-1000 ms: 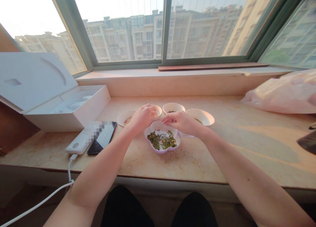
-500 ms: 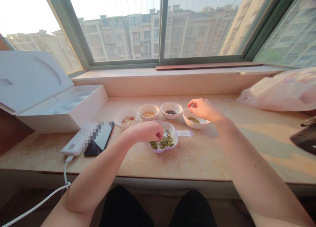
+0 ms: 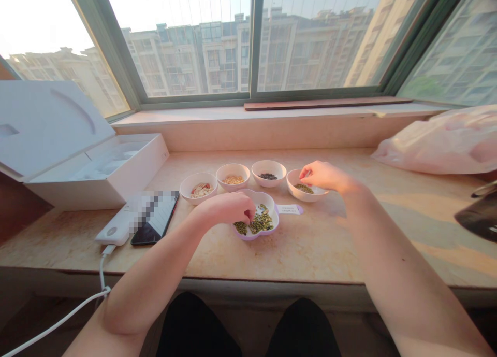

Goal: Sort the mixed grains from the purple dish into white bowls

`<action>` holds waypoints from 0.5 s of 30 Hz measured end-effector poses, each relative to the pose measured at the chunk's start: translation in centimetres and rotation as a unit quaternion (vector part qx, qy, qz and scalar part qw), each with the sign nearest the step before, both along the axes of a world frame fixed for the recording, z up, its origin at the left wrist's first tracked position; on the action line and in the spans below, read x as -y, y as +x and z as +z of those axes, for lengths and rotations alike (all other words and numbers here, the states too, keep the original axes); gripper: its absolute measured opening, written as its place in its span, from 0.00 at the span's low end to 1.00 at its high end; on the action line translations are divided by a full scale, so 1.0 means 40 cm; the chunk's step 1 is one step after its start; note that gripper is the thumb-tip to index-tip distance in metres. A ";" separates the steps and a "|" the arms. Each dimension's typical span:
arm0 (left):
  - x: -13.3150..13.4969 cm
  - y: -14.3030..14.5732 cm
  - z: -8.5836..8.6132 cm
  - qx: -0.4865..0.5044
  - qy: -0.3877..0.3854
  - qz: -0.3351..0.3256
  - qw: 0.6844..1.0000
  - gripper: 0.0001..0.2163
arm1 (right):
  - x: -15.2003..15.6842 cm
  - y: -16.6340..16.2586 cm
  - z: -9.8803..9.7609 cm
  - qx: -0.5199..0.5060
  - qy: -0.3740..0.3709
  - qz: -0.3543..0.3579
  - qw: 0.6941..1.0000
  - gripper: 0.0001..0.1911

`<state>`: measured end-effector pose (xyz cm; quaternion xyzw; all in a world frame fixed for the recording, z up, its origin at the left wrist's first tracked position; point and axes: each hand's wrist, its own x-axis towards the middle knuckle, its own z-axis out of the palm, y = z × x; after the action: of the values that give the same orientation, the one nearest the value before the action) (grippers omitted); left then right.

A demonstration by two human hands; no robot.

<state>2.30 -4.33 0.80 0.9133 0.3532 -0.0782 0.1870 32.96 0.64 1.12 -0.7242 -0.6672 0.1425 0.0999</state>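
A lilac flower-shaped dish (image 3: 269,230) of mixed green and dark beans sits on the stone sill in front of me. My left hand (image 3: 225,208) hovers over its left side, fingers pinched together on something too small to name. Behind it stand several small white bowls: one with pale and red pieces (image 3: 199,186), one with yellow grains (image 3: 233,175), one with black seeds (image 3: 268,172) and one with green beans (image 3: 305,190). My right hand (image 3: 324,175) is over the green-bean bowl, fingertips pinched together above it.
An open white box (image 3: 97,170) stands at the left. A white power bank (image 3: 120,225) with a cable and a black phone (image 3: 153,223) lie beside it. A small label (image 3: 290,209) lies right of the dish. A pink plastic bag (image 3: 438,142) rests at the right.
My right hand left the lilac dish and moved right to the green-bean bowl, then dipped lower. My left hand came back from the yellow-grain bowl to the dish.
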 end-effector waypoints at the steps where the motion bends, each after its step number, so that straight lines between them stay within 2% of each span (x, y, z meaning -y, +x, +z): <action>1: 0.001 -0.001 -0.001 0.003 0.001 0.001 1.000 0.08 | 0.002 -0.002 0.000 0.001 0.004 0.001 1.000 0.10; 9: 0.016 0.004 0.009 -0.028 0.016 -0.021 0.999 0.07 | 0.011 -0.015 0.013 0.013 0.033 0.013 0.999 0.09; 15: 0.027 0.009 0.014 -0.035 0.006 -0.003 0.999 0.05 | 0.009 -0.017 0.019 0.011 0.024 0.014 1.000 0.07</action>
<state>2.67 -5.40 1.36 0.9124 0.3568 -0.1087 0.1688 32.28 0.30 1.86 -0.7135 -0.6819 0.1197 0.1078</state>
